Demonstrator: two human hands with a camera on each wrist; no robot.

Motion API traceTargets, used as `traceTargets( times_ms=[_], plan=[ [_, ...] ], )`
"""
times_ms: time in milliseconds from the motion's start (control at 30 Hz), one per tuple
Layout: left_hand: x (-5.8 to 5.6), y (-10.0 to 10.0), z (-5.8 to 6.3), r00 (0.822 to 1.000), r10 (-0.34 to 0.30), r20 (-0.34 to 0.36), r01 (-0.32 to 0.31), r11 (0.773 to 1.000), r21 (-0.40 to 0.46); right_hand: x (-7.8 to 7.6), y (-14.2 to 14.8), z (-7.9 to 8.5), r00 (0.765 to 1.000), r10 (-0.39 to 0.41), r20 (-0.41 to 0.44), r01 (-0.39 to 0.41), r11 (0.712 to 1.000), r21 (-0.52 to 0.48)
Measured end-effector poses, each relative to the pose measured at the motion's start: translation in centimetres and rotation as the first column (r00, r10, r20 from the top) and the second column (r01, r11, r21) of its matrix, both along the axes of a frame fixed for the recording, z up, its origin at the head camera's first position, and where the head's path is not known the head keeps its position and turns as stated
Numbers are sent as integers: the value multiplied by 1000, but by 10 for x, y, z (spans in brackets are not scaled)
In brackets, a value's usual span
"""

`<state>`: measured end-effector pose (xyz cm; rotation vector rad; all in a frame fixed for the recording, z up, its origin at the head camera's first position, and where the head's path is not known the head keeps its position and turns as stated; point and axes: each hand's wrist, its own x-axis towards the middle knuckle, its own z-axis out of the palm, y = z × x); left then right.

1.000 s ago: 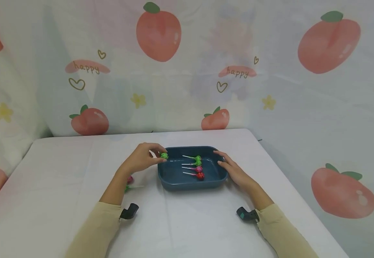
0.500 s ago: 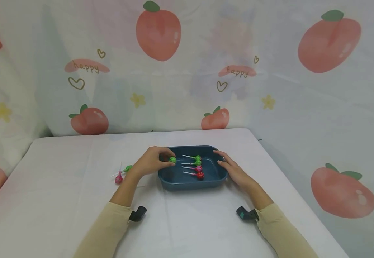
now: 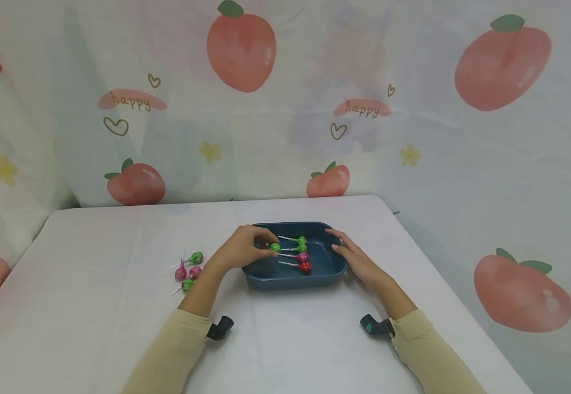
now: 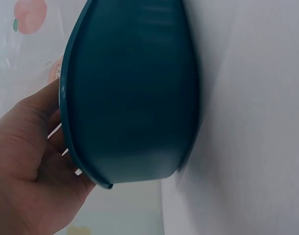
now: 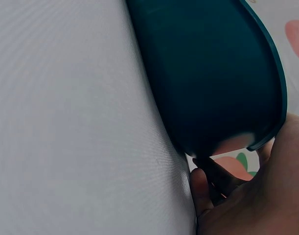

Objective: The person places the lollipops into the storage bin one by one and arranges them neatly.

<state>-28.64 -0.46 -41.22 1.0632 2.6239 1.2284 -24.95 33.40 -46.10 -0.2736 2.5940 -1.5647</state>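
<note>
My left hand (image 3: 243,249) reaches over the left rim of a dark blue rectangular dish (image 3: 285,283) and pinches a green-wrapped lollipop (image 3: 275,248) between thumb and fingers. In the left wrist view, the dish's outer wall (image 4: 129,98) covers the fingertips, and my hand (image 4: 22,171) is behind the rim. Inside the dish, two green lollipops (image 3: 301,240), a pink one (image 3: 303,257) and a red one (image 3: 305,268) lie in a column, sticks to the left. At the right end, my right hand (image 3: 359,262) grips the dish, some fingers (image 5: 200,188) against its outside.
Left of the dish, several loose lollipops lie on the white-covered table (image 3: 93,306): a green one (image 3: 196,258), pink ones (image 3: 180,272) and another green one (image 3: 187,285) partly beside my forearm. A fruit-printed cloth (image 3: 285,137) hangs behind the table.
My left hand has moved right with the green lollipop, from the dish's left rim to inside near the row's sticks. The loose lollipops at left came into view. My right hand stays put.
</note>
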Motion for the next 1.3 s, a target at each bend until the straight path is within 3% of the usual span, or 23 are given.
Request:
traceTargets(
  times_ms=[167,367,667,1000,1300],
  plan=[
    [0,10,-4,999,-46,-15,46,999,4,-1,0,1,1000,-4,-1,4,1000,0],
    [0,22,-9,998,-57,-28,57,998,-6,0,-1,1,1000,2,2,-2,1000,-8],
    [8,44,-6,999,-43,33,44,999,-24,0,-1,1,1000,0,5,0,1000,-6],
    [11,61,-13,992,-118,32,119,993,-23,2,-2,2,1000,-4,24,4,1000,-2],
    [15,68,-12,976,-203,83,202,979,22,11,-11,21,999,9,53,-7,1000,-21]
  ],
)
